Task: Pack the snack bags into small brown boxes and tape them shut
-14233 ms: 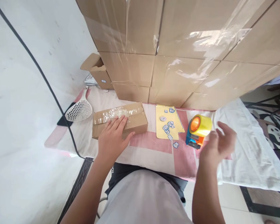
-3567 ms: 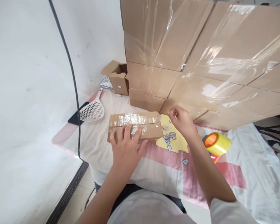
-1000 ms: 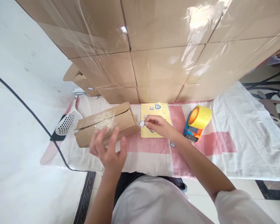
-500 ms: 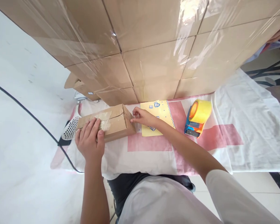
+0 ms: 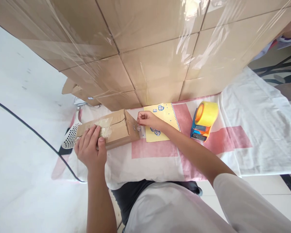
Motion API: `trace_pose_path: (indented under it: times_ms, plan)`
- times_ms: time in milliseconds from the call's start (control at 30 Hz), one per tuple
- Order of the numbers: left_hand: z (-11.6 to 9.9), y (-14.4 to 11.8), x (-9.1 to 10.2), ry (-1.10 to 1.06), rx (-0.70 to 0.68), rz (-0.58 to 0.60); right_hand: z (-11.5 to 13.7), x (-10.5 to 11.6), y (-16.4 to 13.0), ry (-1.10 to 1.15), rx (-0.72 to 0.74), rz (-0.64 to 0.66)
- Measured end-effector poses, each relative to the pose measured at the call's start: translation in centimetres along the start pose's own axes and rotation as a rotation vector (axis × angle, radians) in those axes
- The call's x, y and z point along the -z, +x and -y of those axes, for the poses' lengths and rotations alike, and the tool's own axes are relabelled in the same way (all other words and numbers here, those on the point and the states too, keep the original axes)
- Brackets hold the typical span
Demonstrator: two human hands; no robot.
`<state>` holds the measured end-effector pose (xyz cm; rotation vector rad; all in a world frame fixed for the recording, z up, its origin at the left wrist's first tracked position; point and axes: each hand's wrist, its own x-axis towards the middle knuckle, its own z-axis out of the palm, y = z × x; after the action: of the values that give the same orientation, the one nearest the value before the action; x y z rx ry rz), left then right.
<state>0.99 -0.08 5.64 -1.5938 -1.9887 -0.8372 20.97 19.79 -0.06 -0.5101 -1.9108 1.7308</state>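
Here, left hand (image 5: 90, 149) lies spread on taped box (image 5: 116, 129); right hand (image 5: 146, 119) pinches sticker (image 5: 138, 128).

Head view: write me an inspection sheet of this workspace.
Surface: pink-and-white cloth over a padded top.
Job's things: small carton, taped on top; yellow sticker sheet beside it.
Clutter: tape dispenser; perforated scoop; open small box.
Hands: left hand on the carton; right hand pinched at its end face.
Cables: black cable along the white wall.
Surroundings: wrapped stacked cartons; patterned rug.
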Motion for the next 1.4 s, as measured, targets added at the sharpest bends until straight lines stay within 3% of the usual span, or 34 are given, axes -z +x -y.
trace_pose_path:
  times_ms: [133, 267, 367, 500, 700, 867, 1067, 1233, 1400]
  plan:
    - [0.0, 0.0, -0.1, -0.012, -0.002, -0.020, 0.4, 0.6, -0.4, -0.163, -0.009, 0.025]
    - [0.0, 0.0, -0.1, -0.010, 0.008, -0.008, 0.7, 0.0, -1.0, -0.711, 0.003, 0.087]
    - [0.2, 0.0, -0.1, -0.013, 0.009, -0.007, 0.5, -0.9, -1.0, -0.875, -0.001, 0.108]
    - [0.2, 0.0, -0.2, -0.004, 0.003, -0.024, 0.8, -1.3, -0.8, -0.845, -0.026, 0.045]
    - [0.2, 0.0, -0.4, -0.012, 0.020, -0.037, 2.2, -2.7, -1.1, -0.757, -0.105, -0.255]
    - [0.2, -0.1, -0.2, -0.039, 0.030, -0.013, 3.2, -2.7, -1.3, -0.529, -0.152, -0.101]
    - [-0.1, -0.1, 0.1, -0.004, 0.063, 0.011, 4.8, -2.0, -2.8, -0.143, -0.278, 0.173]
    - [0.2, -0.1, 0.3, 0.018, 0.065, 0.007, 5.0, -3.2, -3.7, -0.008, -0.309, 0.167]
    - [0.6, -0.2, 0.6, 0.012, 0.044, 0.019, 5.5, -1.4, -2.2, -0.140, -0.384, 0.113]
